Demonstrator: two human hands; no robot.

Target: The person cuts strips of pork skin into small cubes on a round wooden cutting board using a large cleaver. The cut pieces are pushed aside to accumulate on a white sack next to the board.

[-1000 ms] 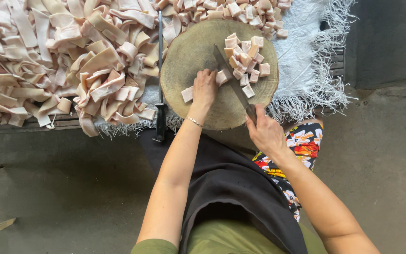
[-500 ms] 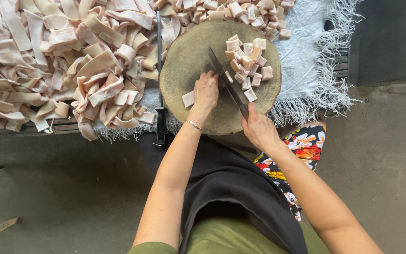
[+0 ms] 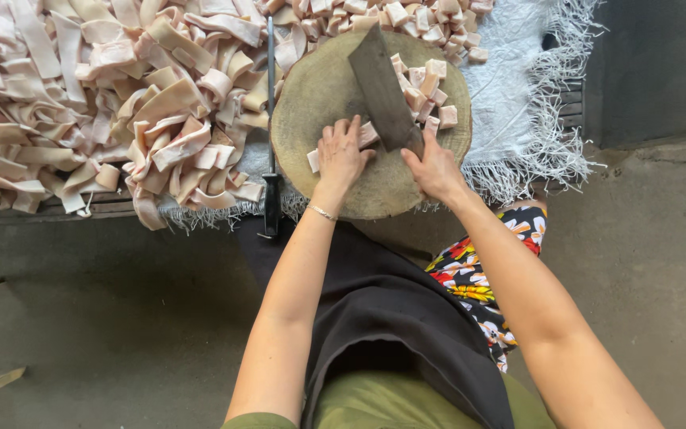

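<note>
A round wooden chopping block (image 3: pixel 319 95) lies in front of me. My left hand (image 3: pixel 341 155) presses down on a pale strip of pork skin (image 3: pixel 314 160) near the block's front. My right hand (image 3: pixel 434 168) grips the handle of a broad dark cleaver (image 3: pixel 381 87), whose blade stands raised over the block and points away from me. Several cut square pieces (image 3: pixel 426 91) are heaped on the block's far right side, beside the blade.
A big heap of uncut pale strips (image 3: pixel 105 103) covers the surface to the left. A long sharpening steel with a black handle (image 3: pixel 271 191) lies beside the block. A white fringed cloth (image 3: pixel 518 103) lies to the right; more cut pieces (image 3: pixel 391 16) sit behind. Grey concrete floor below.
The cleaver has lifted off the block and its blade now stands higher and more upright. My left hand has shifted slightly along the strip.
</note>
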